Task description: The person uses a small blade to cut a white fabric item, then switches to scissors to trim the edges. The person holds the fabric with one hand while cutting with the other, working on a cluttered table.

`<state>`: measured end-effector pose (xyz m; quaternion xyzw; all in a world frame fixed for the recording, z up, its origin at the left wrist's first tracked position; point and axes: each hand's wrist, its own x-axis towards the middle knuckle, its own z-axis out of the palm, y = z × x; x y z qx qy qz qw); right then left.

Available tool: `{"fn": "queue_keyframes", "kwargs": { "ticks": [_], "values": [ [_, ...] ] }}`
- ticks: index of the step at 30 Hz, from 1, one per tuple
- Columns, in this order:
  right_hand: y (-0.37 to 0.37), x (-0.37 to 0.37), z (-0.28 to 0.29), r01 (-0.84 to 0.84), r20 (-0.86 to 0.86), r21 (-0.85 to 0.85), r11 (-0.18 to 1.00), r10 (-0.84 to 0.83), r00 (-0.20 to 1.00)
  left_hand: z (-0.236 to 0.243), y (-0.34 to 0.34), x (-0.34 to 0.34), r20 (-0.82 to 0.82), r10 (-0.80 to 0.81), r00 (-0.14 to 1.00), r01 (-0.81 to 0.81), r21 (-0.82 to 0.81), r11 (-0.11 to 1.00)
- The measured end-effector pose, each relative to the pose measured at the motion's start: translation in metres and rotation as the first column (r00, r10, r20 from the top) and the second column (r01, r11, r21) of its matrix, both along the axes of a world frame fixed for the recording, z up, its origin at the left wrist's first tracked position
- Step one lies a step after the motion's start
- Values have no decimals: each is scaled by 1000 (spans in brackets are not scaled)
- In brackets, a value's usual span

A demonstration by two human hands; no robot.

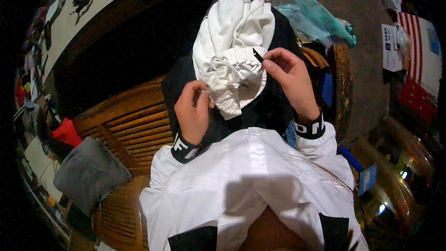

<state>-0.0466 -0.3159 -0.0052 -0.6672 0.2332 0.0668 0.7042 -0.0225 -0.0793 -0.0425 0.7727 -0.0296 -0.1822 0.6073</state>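
Observation:
A white cloth garment (232, 28) with a gathered, ribbed elastic band lies bunched on black fabric (288, 32) over my lap. My right hand (292, 79) pinches a small, narrow black piece (257, 55), possibly a tool or tag, at the band's upper right; what exactly it is, I cannot make out. At the lower left of the bunched cloth, my left hand (193, 111) has curled fingers on the white fabric, with the fingertips partly hidden by it.
A wooden slatted bench (125, 116) holds a grey cushion (90, 167) and red cloth (65, 132). Crumpled clear and teal plastic (320, 23) sits beyond my right hand. White boxes (390, 42) line the right side; a long table edge (60, 23) runs along the upper left.

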Motion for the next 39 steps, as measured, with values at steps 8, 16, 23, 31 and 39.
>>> {"fn": "queue_keyframes", "kwargs": {
  "ticks": [8, 16, 23, 31, 39],
  "values": [
    [21, -31, -31, 58, 112, -208, 976, -35, 993, 0, 4, 20, -62, 23, 998, -36, -226, 973],
    [13, -35, -19, -390, 36, -637, 666, 531, 847, 19, 7, 59, 251, -85, 964, 63, 96, 993],
    [1, -33, -8, -346, 70, -531, 773, 447, 892, -5, 12, 56, 268, 44, 962, -90, 161, 983],
    [-4, 40, -39, -129, 227, -774, 620, 462, 858, -6, -13, -3, -489, 253, 835, -398, -219, 891],
    [-7, 38, -33, -263, 75, -593, 761, 376, 923, 9, -13, 17, -275, 133, 952, -238, -392, 889]
  ]
}}
